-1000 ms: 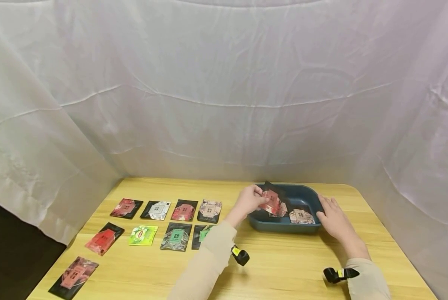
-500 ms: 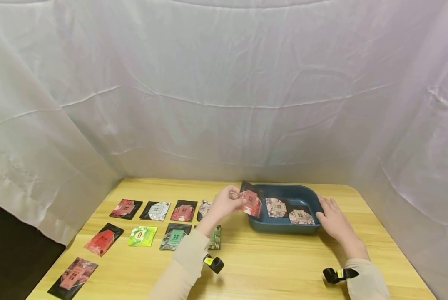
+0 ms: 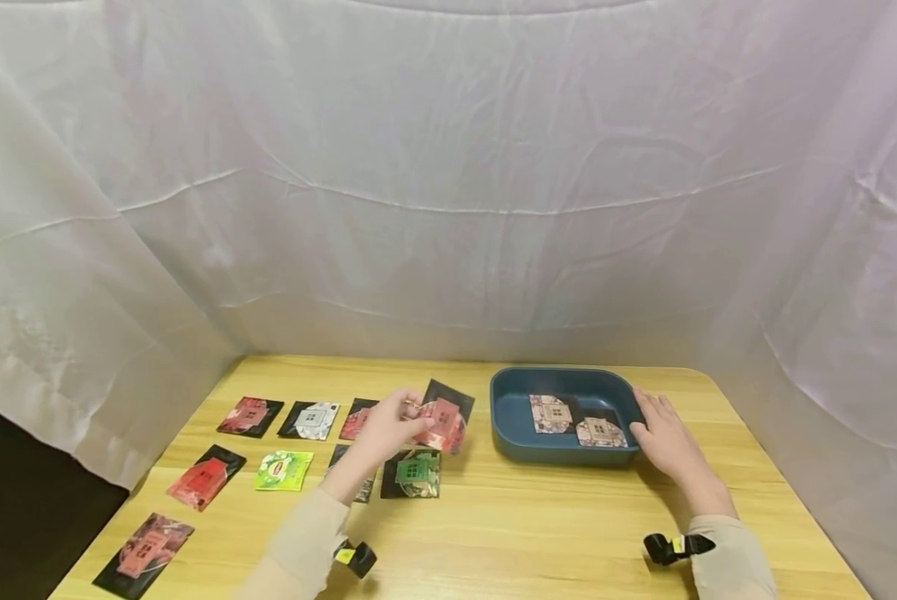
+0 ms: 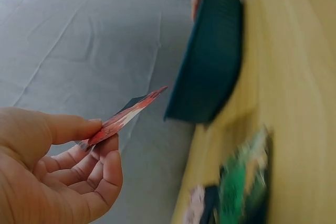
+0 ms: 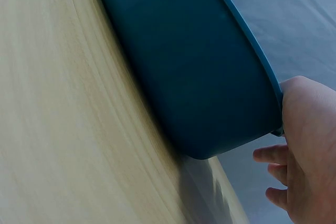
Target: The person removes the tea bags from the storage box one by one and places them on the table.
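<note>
My left hand (image 3: 387, 429) pinches a red-and-black tea bag sachet (image 3: 443, 418) between thumb and fingers, above the table left of the blue basin (image 3: 561, 454). In the left wrist view the sachet (image 4: 126, 118) shows nearly edge-on, tilted upward. Below it lies a green-and-black sachet (image 3: 413, 475); my left hand and forearm partly cover other sachets behind. Two pinkish floral sachets, one at the left (image 3: 550, 414) and one at the right (image 3: 601, 430), lie flat inside the basin. My right hand (image 3: 669, 437) rests against the basin's right rim, fingers extended along its outside.
Left of my hand, several sachets lie in rows, among them a white-and-black one (image 3: 309, 420), a bright green-yellow one (image 3: 283, 471) and a dark red one (image 3: 144, 554) near the front left. A pale curtain (image 3: 448, 208) hangs behind the wooden table (image 3: 538, 533).
My left hand has lifted the red-and-black sachet out of the basin and carried it left over the table. A floral sachet it covered now shows in the basin. My right hand stays put.
</note>
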A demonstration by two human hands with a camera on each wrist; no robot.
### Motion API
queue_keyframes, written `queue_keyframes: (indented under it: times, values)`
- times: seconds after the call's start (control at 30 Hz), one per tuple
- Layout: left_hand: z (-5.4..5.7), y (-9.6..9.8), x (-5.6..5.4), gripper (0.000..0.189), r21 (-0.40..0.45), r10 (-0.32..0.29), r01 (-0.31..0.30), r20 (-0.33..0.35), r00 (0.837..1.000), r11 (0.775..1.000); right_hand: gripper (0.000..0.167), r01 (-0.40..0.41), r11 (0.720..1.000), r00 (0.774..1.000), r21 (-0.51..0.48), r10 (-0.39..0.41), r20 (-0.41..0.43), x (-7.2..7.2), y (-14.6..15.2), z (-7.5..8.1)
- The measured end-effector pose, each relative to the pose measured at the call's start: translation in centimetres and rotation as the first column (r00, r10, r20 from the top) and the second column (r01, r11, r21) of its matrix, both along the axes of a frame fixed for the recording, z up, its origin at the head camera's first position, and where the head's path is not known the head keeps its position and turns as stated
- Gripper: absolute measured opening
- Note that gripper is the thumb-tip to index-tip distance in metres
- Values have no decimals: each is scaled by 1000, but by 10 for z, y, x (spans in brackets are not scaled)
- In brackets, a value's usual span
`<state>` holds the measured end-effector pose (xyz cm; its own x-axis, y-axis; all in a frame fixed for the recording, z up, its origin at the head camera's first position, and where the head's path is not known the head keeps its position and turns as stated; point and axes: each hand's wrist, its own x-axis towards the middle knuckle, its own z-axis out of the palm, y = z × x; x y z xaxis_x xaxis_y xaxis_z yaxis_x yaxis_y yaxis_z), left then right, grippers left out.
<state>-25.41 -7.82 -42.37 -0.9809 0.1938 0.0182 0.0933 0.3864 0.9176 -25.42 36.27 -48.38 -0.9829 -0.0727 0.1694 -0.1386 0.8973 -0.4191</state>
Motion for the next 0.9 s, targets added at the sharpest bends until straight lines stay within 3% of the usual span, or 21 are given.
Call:
queue_keyframes:
  times: [0.23, 0.5, 0.8, 0.9]
  values:
    - [-8, -42, 20, 25, -39, 83, -84, -9, 996, 996, 61, 0, 1000, 1000, -3, 0, -9, 0, 0, 1]
    - [-12, -89, 41, 33, -22, 142, -141, 70, 987, 990, 61, 5, 1000, 1000, 4, -5, 11, 2, -1, 3]
    - [-21, -151, 69, 46, 79, 108, -125, 192, 975, 989, 61, -4, 1000, 1000, -6, 4, 4, 1, -1, 0]
    - [-26, -169, 77, 47, 69, 112, -131, 232, 966, 989, 61, -3, 1000, 1000, -7, 3, 1, 1, -1, 1]
